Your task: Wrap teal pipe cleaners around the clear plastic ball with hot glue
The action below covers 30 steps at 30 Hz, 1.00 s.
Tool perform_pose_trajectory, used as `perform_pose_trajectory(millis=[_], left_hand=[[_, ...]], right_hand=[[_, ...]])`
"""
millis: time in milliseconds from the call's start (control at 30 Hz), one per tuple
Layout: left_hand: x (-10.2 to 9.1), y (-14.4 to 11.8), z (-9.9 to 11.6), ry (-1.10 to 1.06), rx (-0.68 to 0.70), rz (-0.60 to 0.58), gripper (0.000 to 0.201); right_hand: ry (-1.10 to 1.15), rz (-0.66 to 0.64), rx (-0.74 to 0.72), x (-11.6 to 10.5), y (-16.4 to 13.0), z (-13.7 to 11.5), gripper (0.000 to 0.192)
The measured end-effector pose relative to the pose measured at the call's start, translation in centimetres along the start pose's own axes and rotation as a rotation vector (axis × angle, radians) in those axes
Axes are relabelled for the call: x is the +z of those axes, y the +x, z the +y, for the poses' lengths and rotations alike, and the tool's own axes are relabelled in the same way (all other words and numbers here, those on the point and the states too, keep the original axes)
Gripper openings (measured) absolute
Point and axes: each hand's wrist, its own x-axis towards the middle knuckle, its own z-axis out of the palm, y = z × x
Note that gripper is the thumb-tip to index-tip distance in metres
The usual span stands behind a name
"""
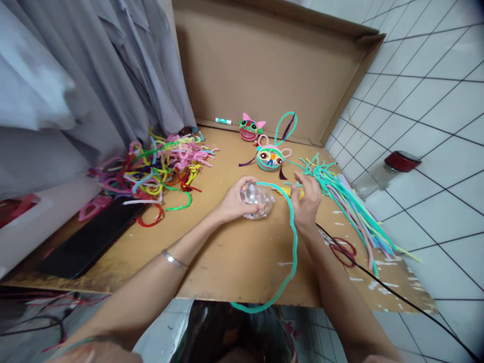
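A white tiled floor (434, 101) runs off to the right, and on it lies a flat sheet of brown cardboard (234, 252) used as a work surface, its far end folded up into a low wall (264, 65). Grey curtains (75, 75) hang along the left side. The cardboard is flecked with white spots near its right edge.

On the left of the sheet sits a tangled heap of pipe cleaners (159, 161) in pink, yellow, green and red, with a black slab (94, 237) lying just in front of it. To the right a bundle of straight stems (348, 201), mostly teal, fans out over the edge toward the tiles. Near the far wall lie a white marker (223, 121), a pink-eared face (249, 128) and a teal bunny face (270, 157) with tall looped ears. A red-lidded jar (393, 169) lies on the tiles beyond.

In the middle, the left hand (236, 201) is closed around a clear ball (259, 200), holding it low over the cardboard. The right hand (308, 199), just beside it, pinches a yellow tool (285, 191) whose tip meets the ball. A long teal stem (291, 242) starts at the ball, passes between the hands and curls off the near edge. A black cord (378, 282) trails away on the right, past a red loop (344, 250).
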Motion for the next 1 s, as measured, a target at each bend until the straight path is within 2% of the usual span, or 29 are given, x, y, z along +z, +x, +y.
perform_pose_trajectory(millis=[33,100,200,300,500,600,733,900,1000], left_hand=[[-0.1,0.1,0.0,-0.001,-0.014,0.026,0.068],[-0.3,0.3,0.0,-0.016,-0.019,0.073,0.069],[-0.5,0.5,-0.1,-0.034,-0.005,0.134,0.067],[-0.7,0.7,-0.2,-0.037,-0.012,0.175,0.067],[-0.1,0.6,-0.7,-0.04,0.013,0.181,0.065],[0.1,0.7,-1.0,-0.03,0.038,0.189,0.063],[-0.1,0.9,-1.5,-0.035,0.049,0.224,0.065],[-0.4,1.5,-2.6,-0.082,0.082,0.291,0.066],[-0.4,1.6,-2.8,-0.115,0.094,0.288,0.066]], right_hand=[[-0.091,-0.011,0.052,-0.2,0.2,0.6,0.034],[-0.312,-0.122,0.136,-0.6,0.7,1.6,0.036],[-0.596,-0.425,0.284,-1.0,1.0,2.2,0.05],[-0.721,-0.665,0.397,-1.0,1.2,2.0,0.064],[-0.751,-0.798,0.517,-1.0,1.7,1.2,0.064],[-0.723,-0.764,0.571,-1.1,1.7,1.4,0.057],[-0.663,-0.598,0.606,-0.9,1.6,1.9,0.055],[-0.536,-0.319,0.501,0.5,2.4,1.5,0.057],[-0.467,-0.258,0.454,1.7,2.6,1.2,0.062]])
